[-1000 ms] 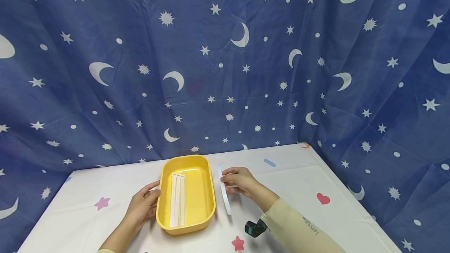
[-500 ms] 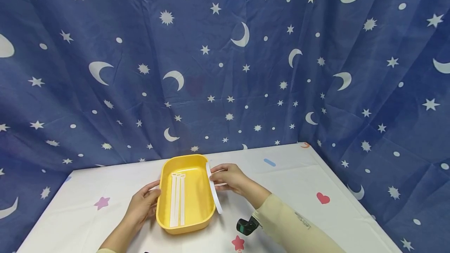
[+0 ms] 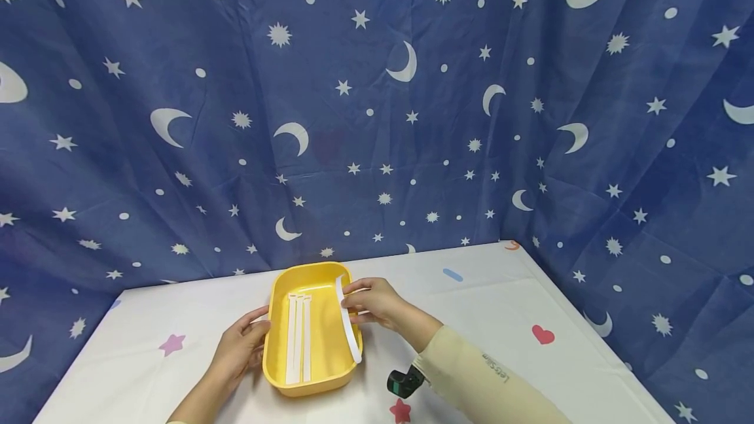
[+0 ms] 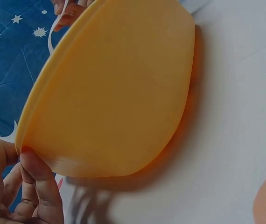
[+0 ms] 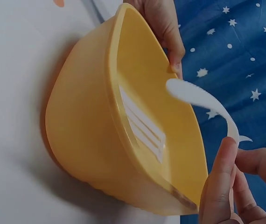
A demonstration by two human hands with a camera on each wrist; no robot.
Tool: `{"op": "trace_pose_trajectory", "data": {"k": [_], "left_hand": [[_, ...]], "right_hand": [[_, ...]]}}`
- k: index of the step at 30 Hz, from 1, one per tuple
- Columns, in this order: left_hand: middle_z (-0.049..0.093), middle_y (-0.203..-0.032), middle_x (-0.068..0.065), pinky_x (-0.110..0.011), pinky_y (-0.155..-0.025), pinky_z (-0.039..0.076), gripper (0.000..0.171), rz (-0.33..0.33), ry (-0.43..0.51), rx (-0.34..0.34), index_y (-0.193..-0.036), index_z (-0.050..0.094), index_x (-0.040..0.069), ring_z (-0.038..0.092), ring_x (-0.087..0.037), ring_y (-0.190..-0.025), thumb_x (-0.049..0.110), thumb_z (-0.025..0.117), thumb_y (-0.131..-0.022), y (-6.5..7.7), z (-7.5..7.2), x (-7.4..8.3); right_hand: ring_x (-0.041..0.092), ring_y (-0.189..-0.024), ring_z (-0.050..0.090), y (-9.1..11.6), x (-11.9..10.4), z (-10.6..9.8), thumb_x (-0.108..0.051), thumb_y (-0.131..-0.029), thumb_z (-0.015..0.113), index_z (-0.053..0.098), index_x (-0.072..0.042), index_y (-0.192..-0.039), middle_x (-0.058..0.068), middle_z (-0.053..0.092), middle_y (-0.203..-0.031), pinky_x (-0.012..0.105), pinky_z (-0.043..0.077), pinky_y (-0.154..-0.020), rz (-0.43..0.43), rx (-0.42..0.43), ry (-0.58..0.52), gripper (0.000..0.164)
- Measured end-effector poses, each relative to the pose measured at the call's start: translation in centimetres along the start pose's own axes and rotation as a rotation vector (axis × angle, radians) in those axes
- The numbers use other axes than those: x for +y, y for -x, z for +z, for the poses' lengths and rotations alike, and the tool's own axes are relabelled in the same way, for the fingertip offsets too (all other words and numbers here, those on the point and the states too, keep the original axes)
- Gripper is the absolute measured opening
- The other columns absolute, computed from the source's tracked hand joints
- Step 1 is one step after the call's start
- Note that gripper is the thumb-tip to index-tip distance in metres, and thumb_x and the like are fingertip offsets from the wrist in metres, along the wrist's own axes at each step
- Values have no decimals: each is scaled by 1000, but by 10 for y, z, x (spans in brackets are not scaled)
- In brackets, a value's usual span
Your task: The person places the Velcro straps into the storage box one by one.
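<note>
A yellow plastic basin (image 3: 326,326) stands on the table, with several white strap-type cable ties (image 3: 299,339) lying side by side along its left half. On its left side my left hand (image 3: 238,347) holds the rim, thumb and finger at the edge in the left wrist view. My right hand (image 3: 376,304) pinches another white cable tie (image 3: 347,324) near its far part, over the basin's right rim. In the right wrist view this cable tie (image 5: 203,97) bends in a curve, its rounded end free above the basin's opening. The lower fingers of the right hand are partly hidden.
A white cloth (image 3: 471,319) with coloured shapes covers the table. Behind and to the right hangs a blue curtain (image 3: 353,116) with moons and stars. A small black device (image 3: 405,383) is strapped at the right wrist.
My right hand has moved left with its cable tie, from beside the basin to over its right rim. My left hand stays at the basin's left side.
</note>
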State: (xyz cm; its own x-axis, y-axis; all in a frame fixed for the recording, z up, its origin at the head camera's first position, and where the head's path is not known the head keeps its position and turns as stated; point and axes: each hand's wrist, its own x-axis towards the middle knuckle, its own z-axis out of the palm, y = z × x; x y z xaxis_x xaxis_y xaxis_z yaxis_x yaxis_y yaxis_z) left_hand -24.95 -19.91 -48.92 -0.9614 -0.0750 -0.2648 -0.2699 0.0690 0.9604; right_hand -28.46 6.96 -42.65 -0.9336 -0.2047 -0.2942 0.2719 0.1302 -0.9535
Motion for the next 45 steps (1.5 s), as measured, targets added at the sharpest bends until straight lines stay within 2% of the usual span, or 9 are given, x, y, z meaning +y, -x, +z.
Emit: {"op": "trace_pose_trajectory", "data": {"k": [14,19,27,37,45], "left_hand": [[61,-110,-6,-26,-69,59,51,2,6,-5,-147,41,6,65,-13,-84,16,54,-99,-1,0,0],[61,-109,-6,-25,-67,59,51,3,3,-5,-147,41,6,65,-13,-83,16,55,-99,0,0,1],[62,-107,-6,-24,-64,58,50,4,-10,-3,-146,42,7,64,-12,-81,16,55,-98,1,0,2],[63,-109,-6,-26,-67,59,52,17,-36,-1,-147,41,7,65,-13,-82,19,56,-98,-1,0,3],[63,-104,-4,-25,-64,57,52,6,-17,0,-147,41,6,64,-12,-80,17,56,-98,-1,0,1]], "right_hand": [[13,-68,64,-7,6,20,3,-79,72,67,0,-104,8,63,-82,27,60,-58,10,8,-30,26],[14,-68,65,-8,6,31,4,-79,72,67,0,-101,10,63,-83,31,61,-61,-3,24,-1,23],[13,-67,65,-13,9,48,3,-80,74,67,-2,-100,8,63,-82,27,60,-58,29,70,37,21],[13,-62,65,-13,9,58,5,-79,75,68,-2,-96,8,64,-77,31,61,-61,-19,160,114,19],[13,-60,63,-14,13,67,10,-79,72,67,-2,-95,7,63,-75,28,59,-57,1,158,120,20]]}}
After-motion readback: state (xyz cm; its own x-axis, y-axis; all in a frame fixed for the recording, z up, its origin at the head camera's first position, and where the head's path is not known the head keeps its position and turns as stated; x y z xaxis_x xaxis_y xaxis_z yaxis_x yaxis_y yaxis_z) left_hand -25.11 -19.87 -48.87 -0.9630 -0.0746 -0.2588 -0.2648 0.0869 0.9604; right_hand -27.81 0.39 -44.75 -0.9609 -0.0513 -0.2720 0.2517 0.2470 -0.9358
